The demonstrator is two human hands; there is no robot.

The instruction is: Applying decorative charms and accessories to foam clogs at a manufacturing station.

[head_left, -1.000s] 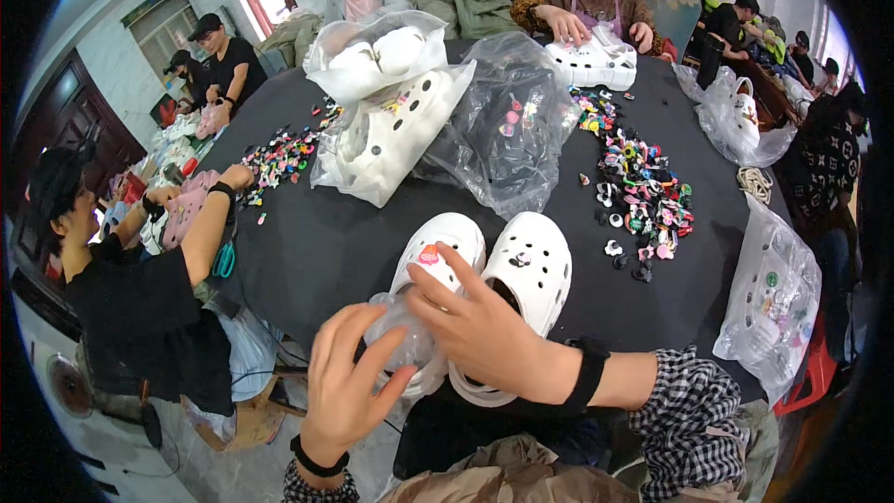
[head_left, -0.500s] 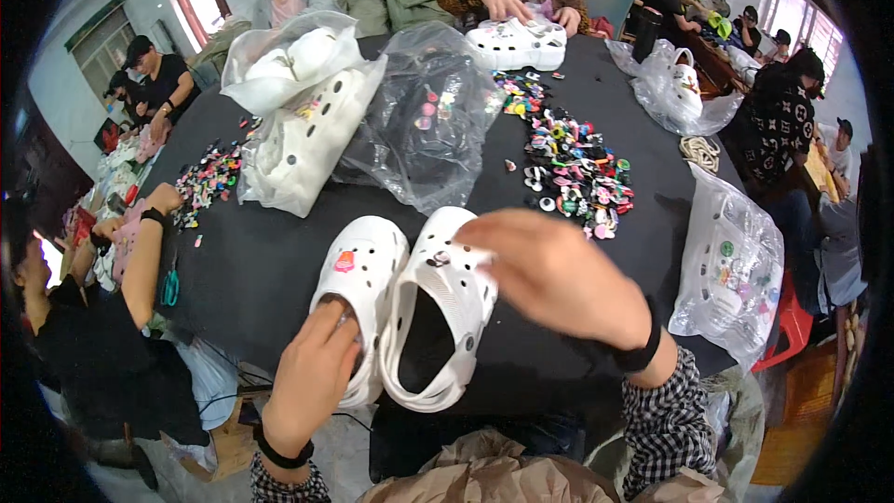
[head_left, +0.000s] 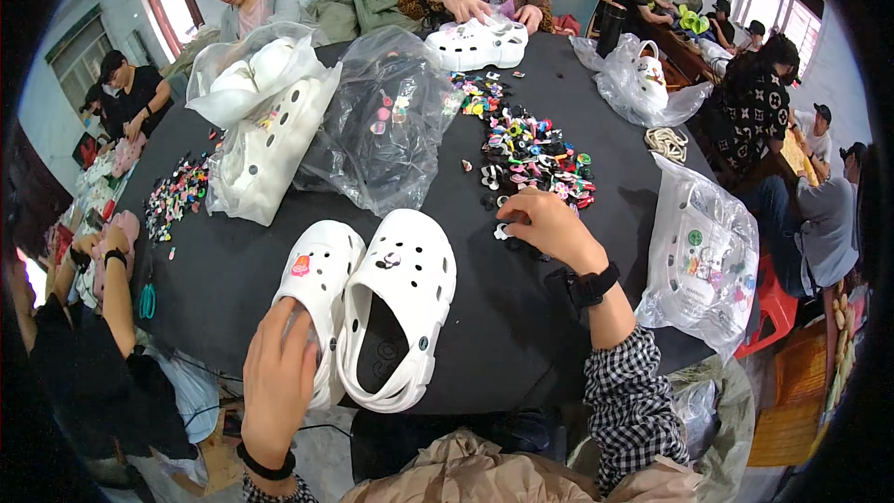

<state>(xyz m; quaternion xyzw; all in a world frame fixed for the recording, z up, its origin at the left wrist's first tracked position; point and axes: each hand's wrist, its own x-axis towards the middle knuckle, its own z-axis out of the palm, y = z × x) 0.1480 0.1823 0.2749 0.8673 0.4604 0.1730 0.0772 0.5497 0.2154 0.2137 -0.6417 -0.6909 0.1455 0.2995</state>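
Two white clogs (head_left: 400, 251) stand side by side on the black table, toes pointing away from me. The left clog (head_left: 321, 251) has an orange-red charm on its upper; the right one carries a small dark-and-white charm. My left hand (head_left: 279, 368) grips the left clog at its foot opening, fingers reaching partly inside, where the tips are hidden. My right hand (head_left: 559, 233) is at the near edge of a pile of colourful shoe charms (head_left: 535, 154). Its fingers are bent, with thumb and forefinger apart beside a white-and-black charm (head_left: 503, 231).
Bagged white clogs lie at the left (head_left: 265, 144) and right (head_left: 698, 251), beside an open clear plastic bag (head_left: 377, 121). Another charm pile (head_left: 177, 191) is at the left, near teal scissors (head_left: 147, 301). Across the table, a person handles a white clog (head_left: 480, 45).
My right hand has moved from above the right clog to the charm pile, uncovering the clog's upper. My left hand stays at the left clog. The view has shifted slightly.
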